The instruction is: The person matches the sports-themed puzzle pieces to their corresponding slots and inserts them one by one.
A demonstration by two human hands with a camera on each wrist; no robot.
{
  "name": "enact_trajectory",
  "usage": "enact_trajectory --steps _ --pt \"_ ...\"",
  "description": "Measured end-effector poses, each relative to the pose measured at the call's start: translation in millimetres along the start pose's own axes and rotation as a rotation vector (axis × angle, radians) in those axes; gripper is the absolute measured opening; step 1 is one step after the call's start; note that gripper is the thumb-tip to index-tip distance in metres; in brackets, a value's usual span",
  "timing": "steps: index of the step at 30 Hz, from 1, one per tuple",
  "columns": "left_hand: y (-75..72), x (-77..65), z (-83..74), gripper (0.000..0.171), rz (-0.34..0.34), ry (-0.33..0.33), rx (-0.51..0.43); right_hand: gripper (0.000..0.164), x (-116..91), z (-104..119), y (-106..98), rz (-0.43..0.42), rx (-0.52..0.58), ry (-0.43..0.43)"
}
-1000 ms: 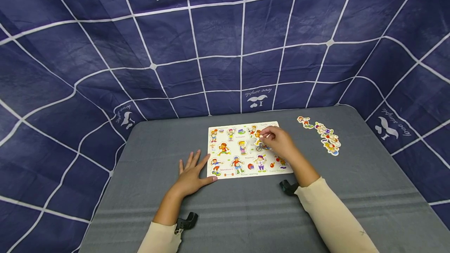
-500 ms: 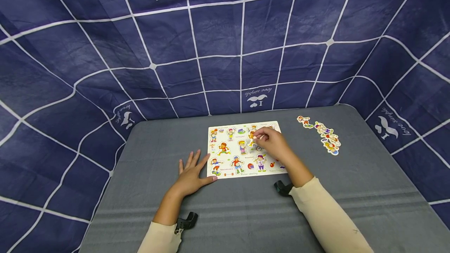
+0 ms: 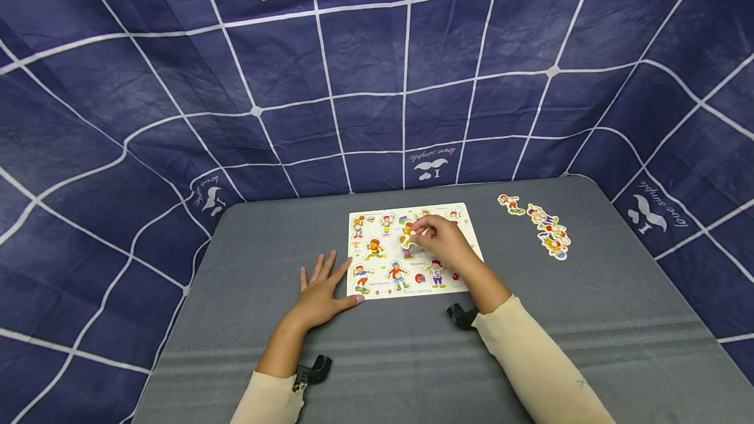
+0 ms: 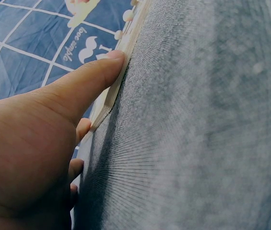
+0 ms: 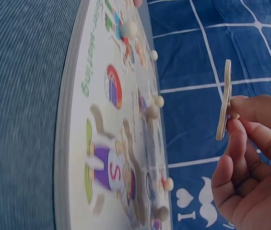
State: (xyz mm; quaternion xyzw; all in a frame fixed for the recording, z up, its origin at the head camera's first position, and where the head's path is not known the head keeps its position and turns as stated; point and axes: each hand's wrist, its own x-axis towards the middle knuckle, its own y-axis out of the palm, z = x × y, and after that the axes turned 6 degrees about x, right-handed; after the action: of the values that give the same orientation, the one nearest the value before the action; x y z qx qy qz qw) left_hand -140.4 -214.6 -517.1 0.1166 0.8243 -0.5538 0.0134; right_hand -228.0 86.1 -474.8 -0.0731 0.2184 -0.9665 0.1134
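Observation:
A wooden knob puzzle board (image 3: 412, 280) printed with sports figures lies flat on the table. My right hand (image 3: 446, 241) pinches a puzzle piece (image 5: 225, 96) by its knob between thumb and fingertips. In the right wrist view this piece is seen edge-on, raised above the board, its picture hidden. Seen from the head, the held piece overlaps the baseball figure near the board's middle. My left hand (image 3: 321, 300) rests on the cloth with fingers spread, its thumb (image 4: 101, 67) against the board's edge at the near left corner.
Several loose puzzle pieces (image 3: 552, 231) lie overlapping to the right of the board, with a single puzzle piece (image 3: 511, 205) just behind them. Knobbed figures stand up from the board. A blue checked curtain (image 3: 365, 70) encloses the grey table (image 3: 412, 358) at back and sides.
My right hand has moved left across the board with the puzzle piece, from near the bicycle to over the baseball figure. The left hand has stayed where it was.

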Motion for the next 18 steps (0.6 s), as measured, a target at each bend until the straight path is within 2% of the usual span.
enact_trajectory --steps 18 --pt "-0.7 0.5 -0.1 0.095 0.006 -0.002 0.002 0.013 8 6 26 0.034 -0.031 -0.018"
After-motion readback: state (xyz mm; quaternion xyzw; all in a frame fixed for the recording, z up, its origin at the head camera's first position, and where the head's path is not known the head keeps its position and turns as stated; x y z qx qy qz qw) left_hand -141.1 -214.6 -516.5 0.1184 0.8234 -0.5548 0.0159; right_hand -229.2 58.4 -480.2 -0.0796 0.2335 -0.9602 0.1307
